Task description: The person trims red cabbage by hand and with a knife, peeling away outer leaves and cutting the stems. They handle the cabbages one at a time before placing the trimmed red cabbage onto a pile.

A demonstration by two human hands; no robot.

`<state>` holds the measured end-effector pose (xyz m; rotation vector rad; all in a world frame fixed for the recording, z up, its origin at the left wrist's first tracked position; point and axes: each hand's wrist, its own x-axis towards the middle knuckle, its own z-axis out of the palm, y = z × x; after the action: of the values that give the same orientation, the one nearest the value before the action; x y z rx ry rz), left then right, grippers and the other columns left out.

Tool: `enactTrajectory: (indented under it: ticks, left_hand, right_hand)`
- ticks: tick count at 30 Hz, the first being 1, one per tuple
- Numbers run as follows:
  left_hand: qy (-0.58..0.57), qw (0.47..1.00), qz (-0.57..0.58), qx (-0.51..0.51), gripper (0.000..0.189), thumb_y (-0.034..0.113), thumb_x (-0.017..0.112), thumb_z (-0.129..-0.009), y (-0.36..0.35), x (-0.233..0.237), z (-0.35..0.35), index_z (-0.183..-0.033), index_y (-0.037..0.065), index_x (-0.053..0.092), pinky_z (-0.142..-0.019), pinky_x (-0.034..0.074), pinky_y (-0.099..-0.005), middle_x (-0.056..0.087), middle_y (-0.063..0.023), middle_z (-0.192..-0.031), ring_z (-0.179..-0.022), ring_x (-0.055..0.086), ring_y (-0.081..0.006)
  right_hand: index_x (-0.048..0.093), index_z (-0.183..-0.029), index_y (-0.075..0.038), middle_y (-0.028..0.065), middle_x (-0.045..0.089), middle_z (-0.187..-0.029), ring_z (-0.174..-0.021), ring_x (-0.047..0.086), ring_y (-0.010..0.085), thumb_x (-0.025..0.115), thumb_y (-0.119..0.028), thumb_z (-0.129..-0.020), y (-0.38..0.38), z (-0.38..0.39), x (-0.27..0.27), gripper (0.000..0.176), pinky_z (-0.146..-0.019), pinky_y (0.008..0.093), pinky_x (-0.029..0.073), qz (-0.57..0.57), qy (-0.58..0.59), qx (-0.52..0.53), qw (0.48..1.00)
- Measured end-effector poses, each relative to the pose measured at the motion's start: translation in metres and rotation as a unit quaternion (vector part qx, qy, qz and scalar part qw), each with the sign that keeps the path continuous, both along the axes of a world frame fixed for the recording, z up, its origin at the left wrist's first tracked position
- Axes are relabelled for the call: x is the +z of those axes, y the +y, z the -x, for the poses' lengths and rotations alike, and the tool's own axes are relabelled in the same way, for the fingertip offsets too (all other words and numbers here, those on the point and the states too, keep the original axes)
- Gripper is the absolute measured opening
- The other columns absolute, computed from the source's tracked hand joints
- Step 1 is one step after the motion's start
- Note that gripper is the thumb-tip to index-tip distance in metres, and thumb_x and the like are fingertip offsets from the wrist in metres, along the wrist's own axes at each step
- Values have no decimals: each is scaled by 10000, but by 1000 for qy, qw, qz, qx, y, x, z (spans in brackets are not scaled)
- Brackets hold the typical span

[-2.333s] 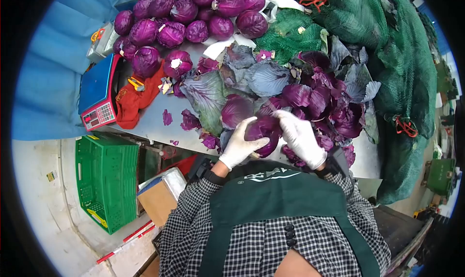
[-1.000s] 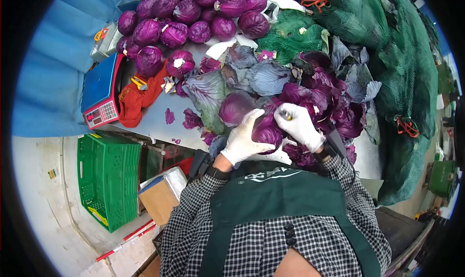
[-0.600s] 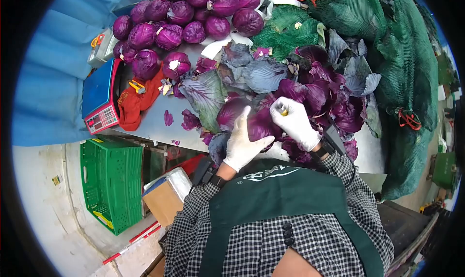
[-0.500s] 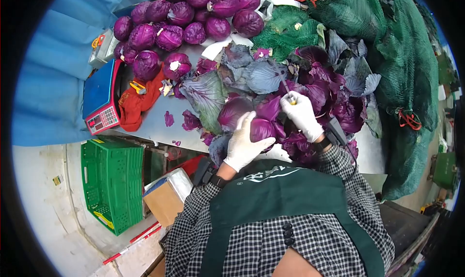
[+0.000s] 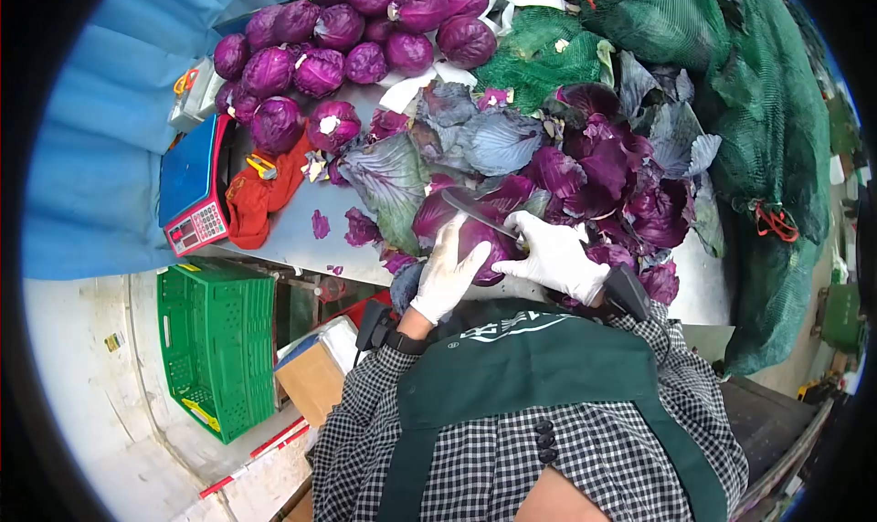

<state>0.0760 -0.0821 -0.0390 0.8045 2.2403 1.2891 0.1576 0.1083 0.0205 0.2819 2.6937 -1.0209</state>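
My left hand [image 5: 448,271], in a white glove, rests on the left side of a purple cabbage [image 5: 482,246], its thumb and fingers spread around it. My right hand [image 5: 551,257], also gloved, is closed round the handle of a knife [image 5: 477,210]. The blade points up and to the left across the top of the cabbage. The handle is mostly hidden by my fingers. Loose purple leaves [image 5: 607,161] lie beyond my right hand, and a large green-grey leaf [image 5: 382,179] lies beyond my left.
Whole purple cabbages [image 5: 365,63] are piled at the back left. A scale [image 5: 196,189] stands beside a red cloth [image 5: 260,193] with a yellow cutter [image 5: 262,166]. Green mesh sacks [image 5: 767,138] stand at the right. Green crates [image 5: 219,348] are below the table's left edge.
My right hand has come down and left with the knife, from above the leaves to the cabbage. My left hand has shifted slightly left, still at the cabbage.
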Motion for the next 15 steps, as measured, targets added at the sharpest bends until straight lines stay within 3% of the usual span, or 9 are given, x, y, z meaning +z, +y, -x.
enactTrajectory:
  ticks: [8,10,13,14,15]
  left_hand:
    - [22,1000,10,6,721,427,587,-892,2,-2,-1,-1382,-34,325,-1048,349,-403,417,-259,-1351,-1268,420,-366]
    - [31,999,25,10,721,423,592,-890,2,0,-3,-1381,-32,326,-1045,354,-404,416,-258,-1352,-1266,423,-366]
    - [-1,1000,30,-3,675,347,572,-918,2,3,-2,-1393,-49,302,-1077,303,-397,390,-249,-1369,-1303,376,-342]
    - [13,1000,14,0,687,345,586,-908,1,0,-2,-1397,-45,300,-1078,305,-393,393,-245,-1368,-1299,382,-340]
    - [27,1000,-2,3,700,343,599,-899,-1,-1,-4,-1402,-40,298,-1079,308,-389,396,-241,-1366,-1296,387,-338]
  right_hand:
    - [521,-1183,-94,115,668,-971,-888,671,272,710,-322,-774,1,1,5,505,-776,365,515,44,-13,10,999]
    - [540,-1165,-111,131,659,-882,-801,670,284,673,-257,-789,-6,-3,-4,425,-706,357,518,-13,76,-7,997]
    - [577,-1063,-84,162,649,-834,-751,659,326,617,-207,-791,-3,-1,-16,301,-658,397,518,-47,98,-30,994]
    - [585,-1026,-77,160,628,-782,-716,650,304,582,-142,-785,0,0,-13,250,-637,392,503,-21,93,-48,994]
    - [577,-1016,-60,153,607,-748,-673,628,277,570,-119,-778,4,1,-8,245,-626,374,489,96,46,-99,989]
